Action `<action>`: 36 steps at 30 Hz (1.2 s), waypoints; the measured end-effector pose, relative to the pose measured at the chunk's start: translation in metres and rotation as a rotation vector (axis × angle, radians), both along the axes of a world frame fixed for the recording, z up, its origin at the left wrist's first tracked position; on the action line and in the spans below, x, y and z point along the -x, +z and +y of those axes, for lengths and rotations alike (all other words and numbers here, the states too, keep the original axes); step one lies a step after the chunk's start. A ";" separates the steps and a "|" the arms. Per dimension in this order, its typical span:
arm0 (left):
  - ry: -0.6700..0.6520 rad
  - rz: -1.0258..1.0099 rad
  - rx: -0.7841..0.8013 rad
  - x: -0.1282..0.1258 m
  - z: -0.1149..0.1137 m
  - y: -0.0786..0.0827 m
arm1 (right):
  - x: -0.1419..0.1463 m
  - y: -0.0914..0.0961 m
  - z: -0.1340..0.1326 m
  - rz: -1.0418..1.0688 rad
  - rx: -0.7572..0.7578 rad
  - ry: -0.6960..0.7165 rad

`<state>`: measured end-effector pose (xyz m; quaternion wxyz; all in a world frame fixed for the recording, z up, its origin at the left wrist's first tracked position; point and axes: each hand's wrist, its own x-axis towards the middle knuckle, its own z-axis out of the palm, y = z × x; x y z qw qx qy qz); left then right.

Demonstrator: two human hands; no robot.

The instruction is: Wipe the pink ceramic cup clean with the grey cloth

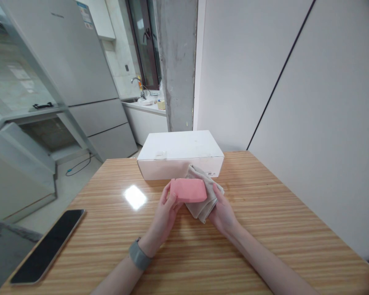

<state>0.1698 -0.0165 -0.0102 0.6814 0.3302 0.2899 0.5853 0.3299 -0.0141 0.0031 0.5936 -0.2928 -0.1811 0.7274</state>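
Note:
A pink case (189, 191), box-shaped with rounded corners, is held above the table in front of me. My left hand (168, 205) grips its left end, thumb on the near face. My right hand (223, 209) holds a folded grey cloth (199, 209) against the case's right end and back, with the thumb on top of the cloth. Part of the right fingers is hidden beneath the cloth. Both things are just in front of a closed white box (178, 166).
The wood-grain table (264, 229) carries a black-screened phone (49, 246) at its left edge. A white wall (310, 114) rises along the right side. Behind stand a fridge (61, 53), a grey pillar (180, 61) and a counter with a sink and faucet (138, 82).

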 end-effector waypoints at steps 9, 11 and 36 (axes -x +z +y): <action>0.050 -0.021 0.019 -0.003 -0.005 0.008 | 0.004 0.000 -0.002 0.026 -0.066 0.057; 0.110 0.064 -0.017 -0.002 -0.004 0.006 | 0.004 0.002 -0.003 0.020 -0.108 0.072; 0.217 0.192 -0.070 0.004 -0.001 0.004 | -0.002 -0.002 0.000 0.014 -0.005 0.015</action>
